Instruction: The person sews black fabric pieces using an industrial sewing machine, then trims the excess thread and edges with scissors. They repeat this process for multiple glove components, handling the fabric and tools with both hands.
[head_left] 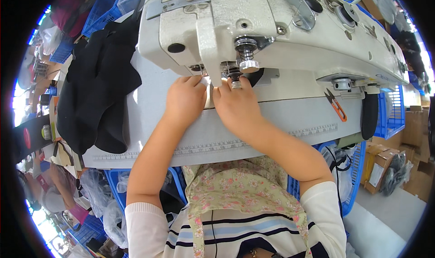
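A white sewing machine (213, 26) stands across the table in front of me. Under its head, close to the needle area, my left hand (186, 99) is closed with the fingers curled away from view. Just right of it, with a narrow gap between, my right hand (238, 104) is also closed, fingertips tucked beneath the tension knob (248, 66). Whatever the fingers pinch is hidden by the hands and the machine head. A dark piece (259, 76) shows beside my right fingers; I cannot tell if it is held.
Black fabric pieces (97, 81) lie heaped on the table's left side. Orange-handled thread snips (336, 106) rest at the right. A printed ruler strip (217, 147) runs along the near edge. Blue crates (355, 176) and cardboard boxes (380, 167) stand below at right. Another person (59, 185) is at far left.
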`<move>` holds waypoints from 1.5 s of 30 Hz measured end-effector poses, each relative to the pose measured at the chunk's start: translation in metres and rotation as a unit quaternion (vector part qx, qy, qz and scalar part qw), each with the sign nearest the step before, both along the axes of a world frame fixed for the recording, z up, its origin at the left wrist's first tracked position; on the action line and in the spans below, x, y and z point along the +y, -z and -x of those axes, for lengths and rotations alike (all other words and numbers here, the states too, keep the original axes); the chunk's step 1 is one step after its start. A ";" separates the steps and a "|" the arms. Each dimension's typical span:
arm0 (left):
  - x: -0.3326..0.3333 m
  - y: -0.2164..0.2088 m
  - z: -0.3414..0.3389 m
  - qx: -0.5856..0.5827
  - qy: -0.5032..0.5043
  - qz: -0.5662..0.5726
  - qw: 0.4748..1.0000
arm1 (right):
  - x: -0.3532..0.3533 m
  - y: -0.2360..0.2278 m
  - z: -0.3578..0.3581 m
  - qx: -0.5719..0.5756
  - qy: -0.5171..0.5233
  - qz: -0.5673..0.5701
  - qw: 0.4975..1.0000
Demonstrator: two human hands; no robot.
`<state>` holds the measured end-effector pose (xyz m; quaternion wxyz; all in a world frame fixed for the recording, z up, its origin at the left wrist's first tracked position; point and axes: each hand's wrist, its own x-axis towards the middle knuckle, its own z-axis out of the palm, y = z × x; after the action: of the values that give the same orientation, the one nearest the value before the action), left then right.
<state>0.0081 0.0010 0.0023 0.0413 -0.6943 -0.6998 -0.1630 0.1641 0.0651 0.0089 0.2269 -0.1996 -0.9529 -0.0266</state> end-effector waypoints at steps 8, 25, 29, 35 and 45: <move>0.003 0.002 0.002 0.013 -0.012 0.009 1.000 | 0.002 0.006 0.000 0.014 -0.005 0.002 1.000; 0.007 0.002 0.002 0.005 0.022 -0.074 0.997 | 0.003 0.012 0.000 -0.040 0.004 -0.017 0.999; 0.016 0.003 0.024 0.065 0.042 -0.048 0.996 | 0.006 0.007 -0.003 -0.055 0.012 -0.024 0.998; 0.026 -0.016 0.050 -0.009 0.044 -0.018 0.999 | 0.027 -0.010 -0.018 -0.076 -0.020 -0.023 0.997; -0.004 -0.015 0.035 0.143 0.175 -0.070 0.972 | 0.057 0.001 -0.020 -0.032 -0.025 0.072 0.997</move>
<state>-0.0268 -0.0026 0.0177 0.1601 -0.8177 -0.5408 -0.1152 0.1843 0.1221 0.0082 0.1818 -0.1904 -0.9638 0.0409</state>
